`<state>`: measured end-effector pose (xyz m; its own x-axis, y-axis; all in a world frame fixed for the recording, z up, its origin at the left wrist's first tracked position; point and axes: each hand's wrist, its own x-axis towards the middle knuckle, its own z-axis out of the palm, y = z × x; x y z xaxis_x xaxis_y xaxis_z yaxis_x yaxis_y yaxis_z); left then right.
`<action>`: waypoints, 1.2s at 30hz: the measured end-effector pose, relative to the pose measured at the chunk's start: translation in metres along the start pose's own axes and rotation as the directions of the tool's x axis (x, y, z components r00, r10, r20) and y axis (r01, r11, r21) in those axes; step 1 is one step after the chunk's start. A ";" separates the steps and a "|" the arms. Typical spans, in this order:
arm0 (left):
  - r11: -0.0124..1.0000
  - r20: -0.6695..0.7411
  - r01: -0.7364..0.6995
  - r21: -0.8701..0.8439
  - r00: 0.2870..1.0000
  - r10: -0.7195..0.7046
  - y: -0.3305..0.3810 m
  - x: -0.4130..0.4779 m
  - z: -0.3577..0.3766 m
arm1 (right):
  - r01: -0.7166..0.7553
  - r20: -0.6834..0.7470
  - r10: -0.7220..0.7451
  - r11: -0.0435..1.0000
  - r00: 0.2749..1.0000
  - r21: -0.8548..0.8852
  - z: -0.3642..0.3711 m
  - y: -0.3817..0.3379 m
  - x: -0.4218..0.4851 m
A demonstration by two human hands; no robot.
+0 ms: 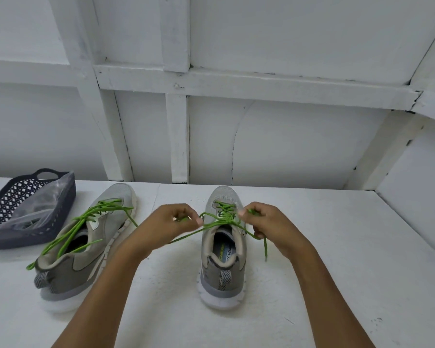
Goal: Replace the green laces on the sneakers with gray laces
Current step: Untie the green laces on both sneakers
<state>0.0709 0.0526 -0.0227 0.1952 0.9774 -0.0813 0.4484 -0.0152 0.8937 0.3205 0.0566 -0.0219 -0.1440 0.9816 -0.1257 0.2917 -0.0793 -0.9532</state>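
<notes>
1. Looking down, we have the white painted table (337,247), chalky and faintly scuffed, carrying everything.
2. Dead centre stands the upright sneaker (222,262), heel toward us: grey mesh toe, padded collar, thick white foam sole, herringbone heel tab.
3. Off to the left, the second sneaker (86,249) sits tilted, with the same grey mesh and smooth side panels. Its loose green lace (86,223) trails across the opening and past the heel.
4. Behind that one sits a dark plastic basket (28,236) with lattice walls and a crinkled clear bag (43,202) inside. We cannot tell what the bag holds.
5. Our left hand (166,223) is curled, thumb and forefinger pinching a strand just left of the upright sneaker's tongue.
6. Our right hand (269,228) is curled too, pinching a loop just right of the eyelets. Another strand passes under its lower fingers and dangles.
7. Between them runs the taut green lace (220,221), round and cord-like, stretched across the shoe's opening and threaded through the eyelets.
</notes>
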 end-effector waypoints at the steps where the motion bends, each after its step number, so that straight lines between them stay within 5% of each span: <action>1: 0.998 0.045 -0.020 0.060 0.999 0.017 0.001 0.000 0.002 | 0.019 0.043 -0.015 0.995 0.999 -0.095 0.000 -0.001 -0.001; 9: 0.999 -0.031 -0.024 -0.040 0.999 0.023 -0.004 0.003 -0.002 | 0.062 0.080 -0.042 0.961 0.996 -0.271 -0.010 -0.004 -0.003; 13: 0.964 -0.075 -0.021 -0.265 0.997 0.001 -0.008 0.002 0.001 | 0.076 0.088 -0.049 0.938 0.995 -0.339 -0.009 -0.002 0.000; 19: 0.580 -0.098 -0.051 -0.813 0.994 -0.050 -0.007 0.003 -0.005 | 0.009 0.014 -0.011 0.996 1.000 0.093 -0.009 0.018 0.002; 22: 0.417 -0.053 -0.032 -0.908 0.998 -0.039 -0.005 0.003 -0.002 | -0.051 0.021 0.046 0.885 0.999 0.462 -0.008 0.021 0.004; 25: 0.387 -0.049 -0.018 -0.922 0.996 -0.069 -0.004 0.008 0.004 | -0.075 0.070 0.033 0.627 0.997 0.775 -0.011 0.018 0.001; 28: 0.369 -0.045 -0.009 -0.929 0.995 -0.091 -0.008 0.013 0.009 | -0.071 0.050 0.062 0.423 0.997 0.903 -0.011 0.017 0.000; 34: 0.319 -0.080 -0.032 -0.947 0.987 -0.139 -0.012 0.018 0.005 | 0.016 -0.082 0.256 0.249 0.963 0.968 -0.016 0.029 0.007; 36: 0.338 -0.091 -0.034 -0.941 0.983 -0.157 -0.014 0.017 -0.001 | 0.014 -0.109 0.301 0.302 0.947 0.953 -0.024 0.035 0.006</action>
<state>0.0669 0.0697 -0.0357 0.0418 0.9828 -0.1798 -0.6753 0.1604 0.7199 0.3527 0.0641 -0.0493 0.0550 0.9249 -0.3762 -0.8150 -0.1761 -0.5520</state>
